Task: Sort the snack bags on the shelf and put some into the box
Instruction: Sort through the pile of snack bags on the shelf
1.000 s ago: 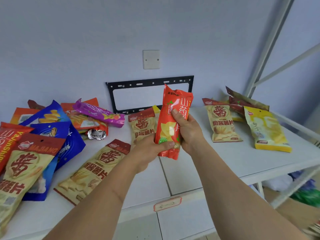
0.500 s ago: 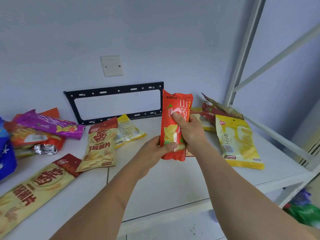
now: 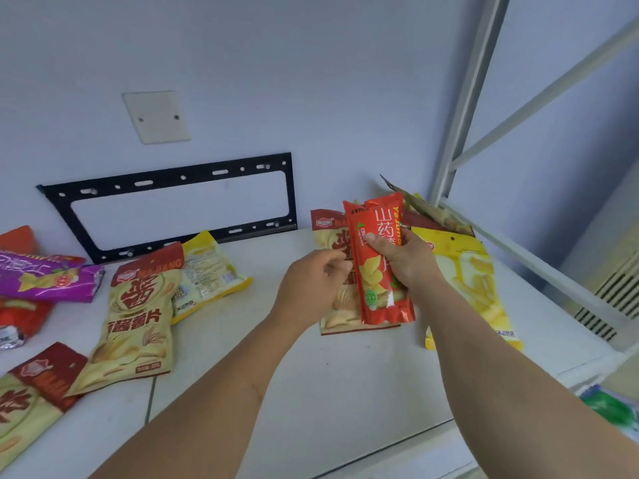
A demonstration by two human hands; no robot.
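Note:
My right hand grips a red yam-crisp bag upright above the right part of the white shelf. Just left of that bag is my left hand, fingers loosely curled and holding nothing. Under both hands a beige chip bag with a dark red top lies flat. To its right lies a yellow bag, with darker bags piled behind it in the corner. No box is in view.
More bags lie to the left: a beige one, a yellow one face down and a purple one. A black metal bracket is fixed to the back wall. The shelf's white post stands at the right.
My left hand has let go of the red bag, which only my right hand holds now. The bag has moved right, over the beige bag near the right corner.

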